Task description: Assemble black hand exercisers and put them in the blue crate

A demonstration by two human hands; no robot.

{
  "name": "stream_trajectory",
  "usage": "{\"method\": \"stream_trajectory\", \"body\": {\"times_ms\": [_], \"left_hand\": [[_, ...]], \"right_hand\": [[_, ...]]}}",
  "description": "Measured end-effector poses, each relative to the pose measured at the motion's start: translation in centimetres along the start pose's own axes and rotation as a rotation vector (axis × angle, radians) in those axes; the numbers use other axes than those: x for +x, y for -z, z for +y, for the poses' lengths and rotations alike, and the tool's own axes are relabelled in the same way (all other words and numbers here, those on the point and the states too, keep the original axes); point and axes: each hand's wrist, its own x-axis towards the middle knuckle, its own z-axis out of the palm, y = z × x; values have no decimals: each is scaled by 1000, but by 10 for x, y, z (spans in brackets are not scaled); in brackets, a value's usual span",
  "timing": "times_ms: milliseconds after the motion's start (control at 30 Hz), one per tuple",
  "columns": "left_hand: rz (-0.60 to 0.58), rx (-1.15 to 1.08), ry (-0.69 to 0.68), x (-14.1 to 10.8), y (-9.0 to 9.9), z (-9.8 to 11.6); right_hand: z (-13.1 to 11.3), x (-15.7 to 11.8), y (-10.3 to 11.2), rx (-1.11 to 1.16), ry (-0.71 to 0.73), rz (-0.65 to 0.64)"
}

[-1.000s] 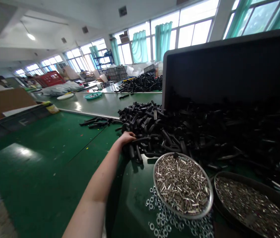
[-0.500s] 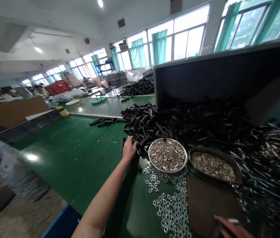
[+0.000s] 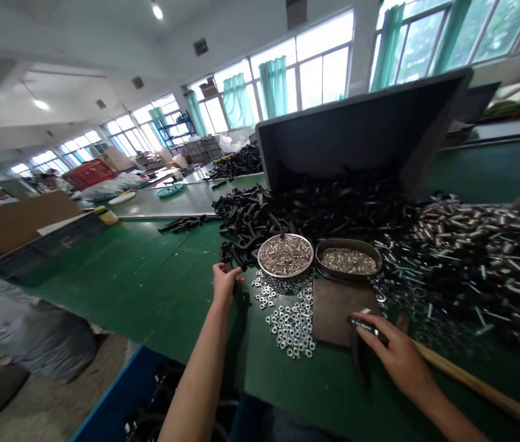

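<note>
My left hand (image 3: 225,283) is at the near left edge of a heap of black curved parts (image 3: 250,215), its fingers closed around something dark that they mostly hide. My right hand (image 3: 391,347) grips a black curved part (image 3: 360,356) over the near right corner of a brown plate (image 3: 333,307); a small silvery piece shows by its fingertips. Between the hands lie many metal nuts (image 3: 290,328). Behind them stand a round dish of small metal pins (image 3: 286,256) and an oval tin with small metal pieces (image 3: 349,261).
A large grey bin (image 3: 333,135) lies tipped behind the black heap. Metal cylinders and bolts (image 3: 481,245) spread over the right side. A wooden handle (image 3: 476,380) lies at the lower right. Below the table edge is a blue container (image 3: 116,393).
The view has turned right and down. My left hand has drawn back slightly from the heap. My right hand, with the black part, has come further into view over the brown plate.
</note>
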Motion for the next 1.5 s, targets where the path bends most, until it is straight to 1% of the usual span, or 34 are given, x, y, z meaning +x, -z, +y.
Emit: {"method": "stream_trajectory", "body": {"times_ms": [67, 100, 133, 167, 200, 233, 300, 400, 500, 633, 733, 767, 800, 867, 900, 933, 967, 1033, 1067, 1100, 1133, 1200, 1233, 1267, 1333, 1367, 1433, 1500], "left_hand": [[-136, -118, -31, -43, -4, 3], [-239, -184, -49, -67, -7, 4], [-416, -345, -57, -92, -12, 5], [-587, -474, -28, -116, -17, 6], [-721, -554, 18, -138, -22, 7], [-801, -614, 62, -156, -28, 9], [-873, -706, 126, -184, -37, 13], [-888, -795, 142, -203, -47, 20], [-858, -785, 83, -210, -52, 28], [-847, -679, -52, -214, -53, 31], [-838, -539, -109, -214, -51, 26], [-858, -507, -95, -213, -50, 24], [-901, -496, -53, -211, -50, 22], [-1005, -546, 95, -206, -49, 18], [-1036, -593, 175, -204, -48, 17], [-1040, -643, 240, -201, -48, 16], [-1020, -688, 282, -199, -48, 17], [-948, -717, 288, -196, -48, 18], [-919, -696, 257, -195, -47, 19], [-885, -661, 197, -194, -47, 20], [-845, -615, 113, -193, -46, 21], [-765, -520, -70, -191, -45, 22], [-746, -478, -146, -191, -45, 22], [-747, -440, -204, -191, -45, 22], [-791, -373, -271, -191, -46, 22], [-806, -352, -290, -191, -47, 21], [-792, -345, -300, -193, -49, 20], [-749, -366, -284, -195, -50, 17]], "right_hand": [[-13, 0, 7, 115, -61, 1], [-20, -1, 10, 160, -76, 11], [-28, -2, 12, 195, -79, 19], [-37, -4, 14, 220, -72, 24], [-45, -6, 15, 235, -55, 29], [-52, -9, 16, 238, -30, 36], [-65, -16, 18, 219, 27, 61], [-74, -23, 19, 144, 94, 138], [-74, -25, 19, 75, 148, 197], [-69, -22, 15, 27, 202, 224], [-66, -18, 15, 23, 242, 177], [-65, -16, 16, 24, 257, 136], [-65, -14, 17, 26, 270, 83], [-63, -9, 21, 33, 306, -43], [-63, -8, 23, 36, 338, -98], [-62, -7, 25, 33, 375, -133], [-60, -7, 26, 23, 413, -142], [-56, -10, 27, 3, 454, -98], [-53, -12, 26, 2, 419, -69], [-50, -14, 25, 20, 336, -57], [-47, -15, 23, 59, 216, -82], [-43, -15, 21, 186, -51, -224], [-42, -12, 20, 247, -147, -315], [-43, -8, 19, 298, -195, -400], [-47, 1, 18, 345, -205, -499], [-51, 5, 17, 342, -198, -508], [-59, 10, 14, 262, -186, -458], [-67, 12, 11, 83, -154, -369]]}}
